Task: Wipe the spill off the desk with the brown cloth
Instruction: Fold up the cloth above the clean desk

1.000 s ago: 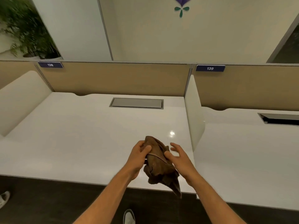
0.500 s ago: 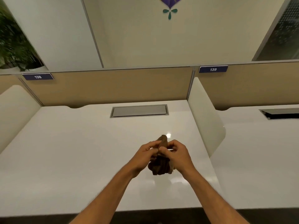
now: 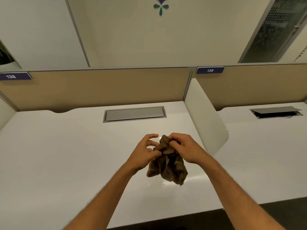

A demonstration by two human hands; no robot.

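The brown cloth (image 3: 167, 165) hangs crumpled above the white desk (image 3: 66, 155), its lower folds dangling free. My right hand (image 3: 186, 150) is closed on the cloth's top. My left hand (image 3: 144, 153) pinches the cloth's left edge with thumb and lower fingers, while its upper fingers are spread. I cannot make out a spill on the desk; a faint glossy patch (image 3: 166, 182) shows under the cloth.
A grey cable hatch (image 3: 134, 114) sits shut at the desk's back. A tan partition (image 3: 99, 87) runs behind, and a white divider panel (image 3: 206, 120) stands on the right. The neighbouring desk (image 3: 265, 155) has an open hatch (image 3: 276, 112).
Both hands have worked the cloth from a tight bundle so it now hangs lower and looser. The left fingers have spread. My view has shifted closer over the desk.
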